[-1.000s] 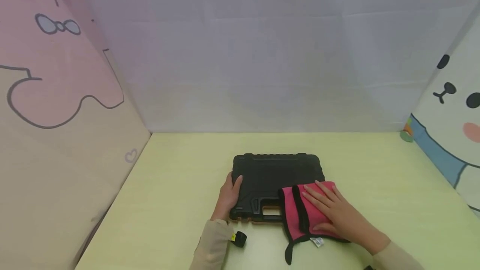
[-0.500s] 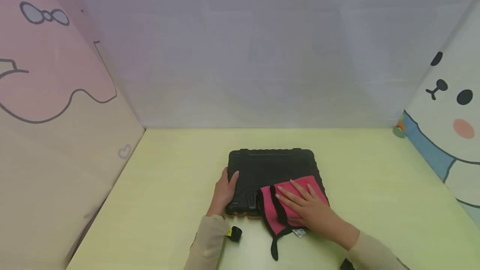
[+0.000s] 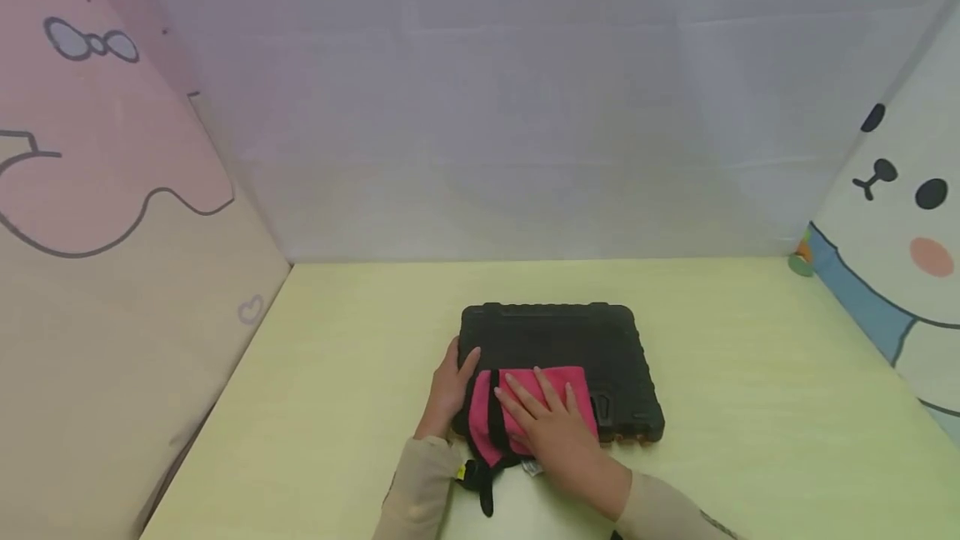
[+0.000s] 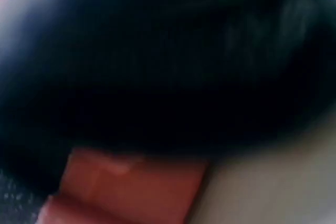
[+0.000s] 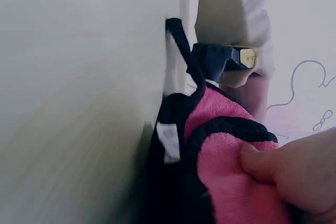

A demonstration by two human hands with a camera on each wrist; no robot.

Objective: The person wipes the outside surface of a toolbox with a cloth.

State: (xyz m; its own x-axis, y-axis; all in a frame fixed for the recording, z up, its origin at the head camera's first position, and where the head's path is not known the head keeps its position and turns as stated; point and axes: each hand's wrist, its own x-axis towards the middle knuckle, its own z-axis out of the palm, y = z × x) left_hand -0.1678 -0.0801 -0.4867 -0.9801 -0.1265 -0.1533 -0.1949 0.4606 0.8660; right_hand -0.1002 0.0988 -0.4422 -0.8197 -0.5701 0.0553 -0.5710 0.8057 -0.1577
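A black hard plastic case (image 3: 551, 336) lies flat on the pale yellow table. My left hand (image 3: 447, 390) grips its left edge, thumb on top. Fingers spread, my right hand (image 3: 564, 438) presses flat on a folded pink cloth (image 3: 482, 415) with black trim, which covers the case's front left part. In the right wrist view my thumb rests on the fuzzy pink cloth (image 5: 226, 171), near its black hanging loop (image 5: 184, 51) and white tag (image 5: 168, 142). The left wrist view is mostly dark blur, with an orange-red piece (image 4: 136, 187) below. The case's handle is hidden.
The table (image 3: 360, 357) extends on both sides of the case. A white sheet (image 3: 525, 123) stands behind it, with printed cartoon panels at left and right. A black wrist camera (image 3: 468, 473) sits by my left sleeve.
My right hand has slid the pink cloth leftward across the front of the case, uncovering its right front corner. My left hand keeps its grip on the left edge.
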